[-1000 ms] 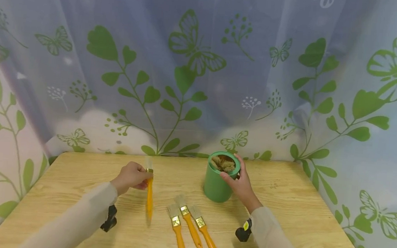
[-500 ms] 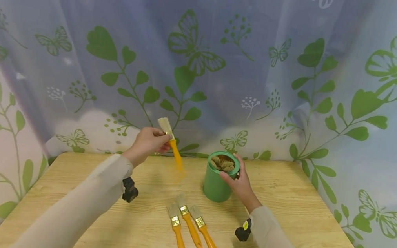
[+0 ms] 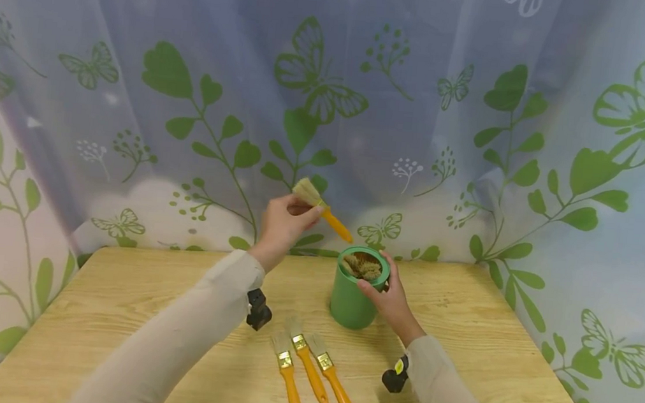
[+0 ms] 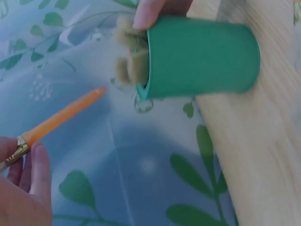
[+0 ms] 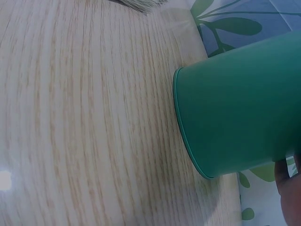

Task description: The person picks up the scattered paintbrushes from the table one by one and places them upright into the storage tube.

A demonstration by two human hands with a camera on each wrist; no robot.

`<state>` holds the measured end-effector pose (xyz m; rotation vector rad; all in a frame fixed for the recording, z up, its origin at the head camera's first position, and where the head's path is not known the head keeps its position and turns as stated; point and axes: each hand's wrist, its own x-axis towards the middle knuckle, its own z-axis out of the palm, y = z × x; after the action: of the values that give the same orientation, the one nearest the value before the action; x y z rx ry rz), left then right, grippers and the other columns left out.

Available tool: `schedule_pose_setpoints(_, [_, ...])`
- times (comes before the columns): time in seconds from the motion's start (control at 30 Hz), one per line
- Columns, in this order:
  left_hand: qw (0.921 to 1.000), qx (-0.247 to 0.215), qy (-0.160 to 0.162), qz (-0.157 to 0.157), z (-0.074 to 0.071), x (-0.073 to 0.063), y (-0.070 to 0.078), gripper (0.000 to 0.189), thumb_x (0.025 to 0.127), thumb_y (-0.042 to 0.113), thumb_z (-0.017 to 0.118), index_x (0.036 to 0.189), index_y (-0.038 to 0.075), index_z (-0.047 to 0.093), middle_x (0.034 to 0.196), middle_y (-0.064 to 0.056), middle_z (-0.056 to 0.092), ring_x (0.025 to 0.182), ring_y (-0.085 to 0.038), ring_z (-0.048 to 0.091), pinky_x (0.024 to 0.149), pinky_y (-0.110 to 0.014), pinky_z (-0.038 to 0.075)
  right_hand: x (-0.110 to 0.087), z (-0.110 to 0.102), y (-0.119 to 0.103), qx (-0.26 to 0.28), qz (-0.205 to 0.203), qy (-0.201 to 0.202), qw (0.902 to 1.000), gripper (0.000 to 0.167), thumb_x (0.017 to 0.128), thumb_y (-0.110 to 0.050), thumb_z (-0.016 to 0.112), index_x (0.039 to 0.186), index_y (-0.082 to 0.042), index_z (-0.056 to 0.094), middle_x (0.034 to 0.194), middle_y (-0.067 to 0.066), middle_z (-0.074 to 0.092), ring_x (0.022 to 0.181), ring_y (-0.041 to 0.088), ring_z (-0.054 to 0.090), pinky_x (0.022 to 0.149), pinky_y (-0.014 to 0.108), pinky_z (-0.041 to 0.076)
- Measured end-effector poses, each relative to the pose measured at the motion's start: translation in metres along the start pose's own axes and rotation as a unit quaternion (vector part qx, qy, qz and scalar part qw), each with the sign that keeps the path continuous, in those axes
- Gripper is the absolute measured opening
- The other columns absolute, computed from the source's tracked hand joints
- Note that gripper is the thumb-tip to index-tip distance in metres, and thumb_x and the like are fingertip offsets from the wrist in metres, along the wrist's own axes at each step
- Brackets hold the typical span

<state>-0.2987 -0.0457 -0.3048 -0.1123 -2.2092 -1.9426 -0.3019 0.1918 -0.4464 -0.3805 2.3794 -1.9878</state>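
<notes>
The left hand [image 3: 286, 225], in the centre of the frame, pinches a flat paintbrush [image 3: 332, 219] near its metal ferrule. Since half a second ago it has moved rightward, so the tip of the handle is now near the mouth of the green can [image 3: 350, 303], not inside. The right hand [image 3: 393, 297] grips the can at its rim; tan tufts [image 3: 365, 268] show within. Three similar paintbrushes [image 3: 313, 375] lie at lower centre.

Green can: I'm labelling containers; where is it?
In the head view, the green can stands right of centre on the table, beyond three brushes, held by the right hand.
</notes>
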Motion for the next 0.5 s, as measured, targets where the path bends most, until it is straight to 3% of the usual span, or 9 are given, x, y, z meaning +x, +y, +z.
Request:
schedule_pose_setpoints(0.23, [0.9982,0.054,-0.021,0.012,0.029,-0.002,-0.020,0.022,0.087,0.022,0.072,0.103,0.007,0.070,0.099,-0.009,0.071,0.088,-0.021,0.067,0.074,-0.032,0.057,-0.001,0.001,-0.004,-0.005,0.000,0.000,1.0000,0.081,0.093,-0.022,0.061,0.154,-0.020,0.008,0.153,0.020,0.020,0.137,0.039,0.030,0.107,0.056,0.035])
schedule_pose_setpoints(0.5, [0.9922,0.102,-0.066,0.026,0.046,-0.008,-0.046,0.020,0.090,0.023,0.069,0.105,0.010,0.071,0.102,-0.006,0.070,0.093,-0.020,0.066,0.078,-0.035,0.056,0.011,-0.002,0.023,-0.004,-0.006,0.012,0.9999,0.079,0.093,-0.025,0.063,0.152,-0.030,0.011,0.153,0.014,0.023,0.136,0.035,0.032,0.107,0.056,0.035])
